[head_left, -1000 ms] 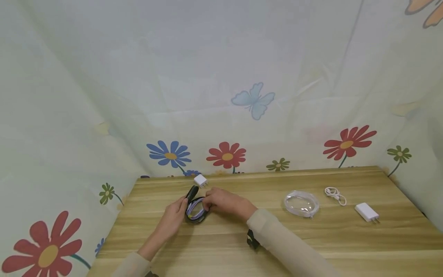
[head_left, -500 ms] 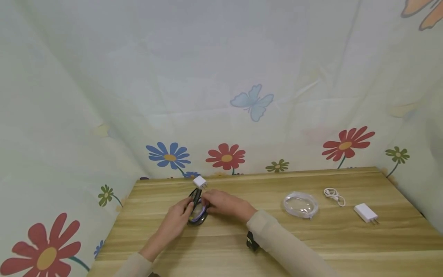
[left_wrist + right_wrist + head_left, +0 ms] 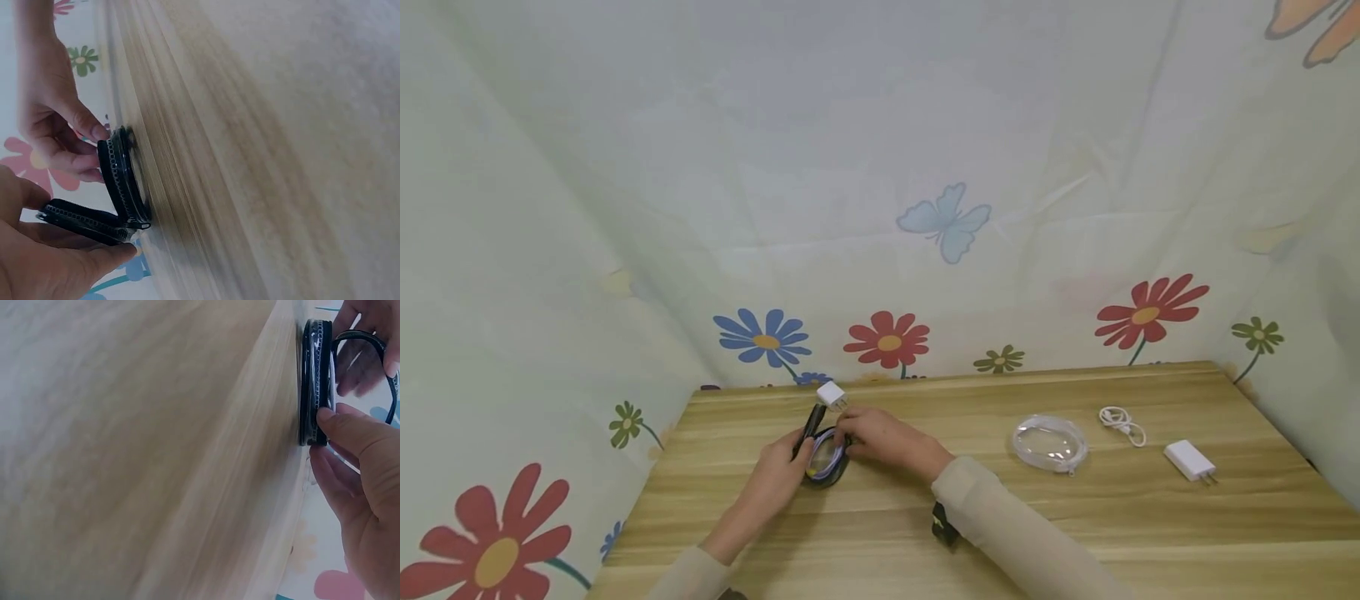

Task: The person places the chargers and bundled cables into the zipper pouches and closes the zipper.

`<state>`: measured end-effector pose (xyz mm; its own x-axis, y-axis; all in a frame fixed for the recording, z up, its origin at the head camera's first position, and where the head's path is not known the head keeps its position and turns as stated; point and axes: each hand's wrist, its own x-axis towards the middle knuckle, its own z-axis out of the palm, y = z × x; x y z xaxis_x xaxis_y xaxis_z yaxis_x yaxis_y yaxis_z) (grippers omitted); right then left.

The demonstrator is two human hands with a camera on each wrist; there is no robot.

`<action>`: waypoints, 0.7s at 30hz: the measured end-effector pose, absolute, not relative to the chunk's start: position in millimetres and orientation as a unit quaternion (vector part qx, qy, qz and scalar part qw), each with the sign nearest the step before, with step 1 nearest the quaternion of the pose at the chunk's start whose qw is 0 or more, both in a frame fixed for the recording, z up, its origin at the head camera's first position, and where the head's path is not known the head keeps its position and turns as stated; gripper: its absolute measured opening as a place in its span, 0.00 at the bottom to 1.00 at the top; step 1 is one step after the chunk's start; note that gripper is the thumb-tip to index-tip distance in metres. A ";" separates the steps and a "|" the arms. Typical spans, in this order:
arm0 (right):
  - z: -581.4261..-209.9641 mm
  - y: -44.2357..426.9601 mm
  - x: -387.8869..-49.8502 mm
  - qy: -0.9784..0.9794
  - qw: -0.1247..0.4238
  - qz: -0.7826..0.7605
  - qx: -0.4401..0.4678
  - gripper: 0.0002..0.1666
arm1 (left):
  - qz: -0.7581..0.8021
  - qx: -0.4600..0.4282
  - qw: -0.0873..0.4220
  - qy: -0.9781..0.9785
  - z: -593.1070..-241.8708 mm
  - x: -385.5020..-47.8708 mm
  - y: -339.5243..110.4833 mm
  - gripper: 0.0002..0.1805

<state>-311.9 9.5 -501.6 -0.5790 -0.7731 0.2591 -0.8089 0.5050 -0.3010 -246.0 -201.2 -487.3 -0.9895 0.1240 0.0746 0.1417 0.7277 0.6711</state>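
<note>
A small round zip case [image 3: 826, 482] with black trim and clear walls stands unfolded on the wooden table. Inside it lies a coiled purple cable [image 3: 812, 461] with a bit of yellow. My left hand [image 3: 778, 471] pinches the raised lid between thumb and fingers; the left wrist view shows the lid [image 3: 78, 219] tilted away from the base [image 3: 115, 175]. On the far side of the case, my right hand [image 3: 880, 437] holds the base's rim, thumb against the zip edge in the right wrist view. Its fingertips are partly hidden in the head view.
Just behind the case sits a white charger plug [image 3: 831, 394]. To the right are a clear zip case [image 3: 1022, 454] with white trim, a coiled white cable [image 3: 1120, 423] and a larger white charger [image 3: 1189, 460]. A flowered cloth [image 3: 880, 208] hangs behind the table [image 3: 865, 550].
The lid in my left hand tips toward the base, then swings back up and open. My right hand stays at the base's rim. The other things lie as before.
</note>
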 end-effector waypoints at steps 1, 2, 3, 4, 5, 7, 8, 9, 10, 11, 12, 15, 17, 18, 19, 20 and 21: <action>-501.7 8.6 -312.2 -0.865 0.051 0.194 0.460 0.08 | -0.367 -0.069 0.013 -0.927 -486.7 -245.4 -202.2 0.21; -501.4 7.8 -312.1 -0.864 0.057 0.190 0.462 0.08 | -0.368 -0.069 0.018 -0.927 -486.3 -244.9 -203.1 0.23; -500.8 7.0 -311.8 -0.863 0.061 0.189 0.465 0.07 | -0.370 -0.070 0.023 -0.926 -485.7 -244.6 -203.7 0.24; -500.2 6.2 -311.3 -0.862 0.063 0.187 0.467 0.07 | -0.367 -0.071 0.029 -0.927 -485.5 -244.6 -204.2 0.26; -499.5 5.8 -310.5 -0.862 0.064 0.185 0.468 0.07 | -0.368 -0.071 0.033 -0.927 -485.5 -244.7 -204.3 0.26; -497.9 5.6 -309.1 -0.860 0.065 0.184 0.471 0.08 | -0.373 -0.068 0.031 -0.925 -485.3 -245.1 -204.0 0.25; -497.2 5.7 -308.8 -0.860 0.064 0.183 0.471 0.08 | -0.377 -0.067 0.029 -0.923 -485.7 -245.6 -203.8 0.25; -496.8 6.0 -308.7 -0.860 0.063 0.182 0.473 0.08 | -0.383 -0.066 0.027 -0.921 -485.9 -246.0 -203.6 0.25; -496.7 6.3 -309.1 -0.860 0.064 0.178 0.474 0.08 | -0.386 -0.066 0.025 -0.920 -486.5 -246.4 -203.5 0.24; -496.7 6.6 -309.6 -0.859 0.064 0.178 0.476 0.08 | -0.391 -0.066 0.023 -0.918 -487.2 -247.1 -203.6 0.25; -496.9 6.8 -310.4 -0.858 0.063 0.178 0.478 0.08 | -0.394 -0.068 0.023 -0.917 -487.8 -247.6 -203.9 0.25; -498.3 7.2 -312.3 -0.855 0.062 0.179 0.482 0.08 | -0.394 -0.075 0.027 -0.916 -490.1 -248.7 -205.3 0.25; -499.1 7.3 -313.2 -0.855 0.059 0.183 0.482 0.09 | -0.393 -0.074 0.032 -0.916 -491.3 -249.1 -206.5 0.26; -499.7 7.3 -313.8 -0.855 0.059 0.183 0.482 0.09 | -0.393 -0.073 0.033 -0.916 -491.4 -248.8 -207.3 0.26; -499.8 7.3 -314.0 -0.855 0.058 0.184 0.482 0.09 | -0.392 -0.071 0.035 -0.916 -491.4 -248.7 -207.9 0.26; -500.1 7.2 -314.4 -0.854 0.058 0.185 0.483 0.09 | -0.394 -0.068 0.035 -0.916 -491.0 -248.3 -208.9 0.27; -500.2 7.2 -314.8 -0.854 0.058 0.184 0.483 0.09 | -0.395 -0.066 0.037 -0.916 -490.8 -248.2 -209.6 0.27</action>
<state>-314.8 7.2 -500.2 -0.5268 -0.8037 0.2768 -0.8464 0.4658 -0.2582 -248.2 -209.6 -490.8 -0.9886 0.0919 0.1190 0.1496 0.6794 0.7183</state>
